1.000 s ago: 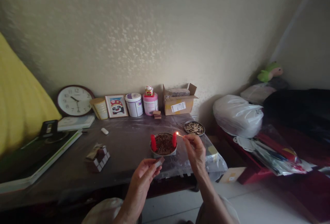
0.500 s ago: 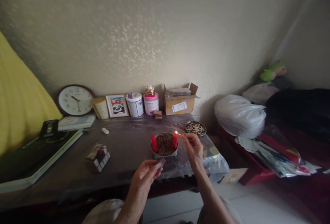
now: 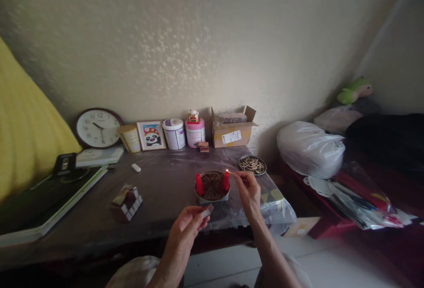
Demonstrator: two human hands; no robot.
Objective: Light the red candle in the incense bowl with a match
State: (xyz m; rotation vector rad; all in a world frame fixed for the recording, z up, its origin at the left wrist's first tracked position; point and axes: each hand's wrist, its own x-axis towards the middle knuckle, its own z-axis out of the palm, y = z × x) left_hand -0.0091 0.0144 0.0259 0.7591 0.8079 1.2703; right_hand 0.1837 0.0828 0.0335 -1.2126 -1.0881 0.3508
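Observation:
Two red candles stand in a round bowl [image 3: 212, 199] of dark grainy fill, the left candle [image 3: 199, 184] near one rim and the right candle [image 3: 226, 182] near the other. Between thumb and fingers, my right hand [image 3: 249, 190] pinches a match [image 3: 231, 172], its glowing tip at the top of the right candle. Whether the wick itself burns I cannot tell. My left hand [image 3: 188, 225] grips a small matchbox [image 3: 207, 211] just in front of the bowl. A dish [image 3: 265, 167] holding many matchsticks is behind my right hand.
On the table's left are a stack of matchboxes [image 3: 127, 204] and a white oval object [image 3: 136, 168]. Along the wall stand a clock [image 3: 98, 128], a framed panda picture [image 3: 151, 136], tins [image 3: 174, 134] and an open carton [image 3: 233, 135]. White bags [image 3: 309, 146] lie at right.
The flame at the match tip looks smaller than before. Both hands keep nearly the same place, and the whole view has shifted very slightly.

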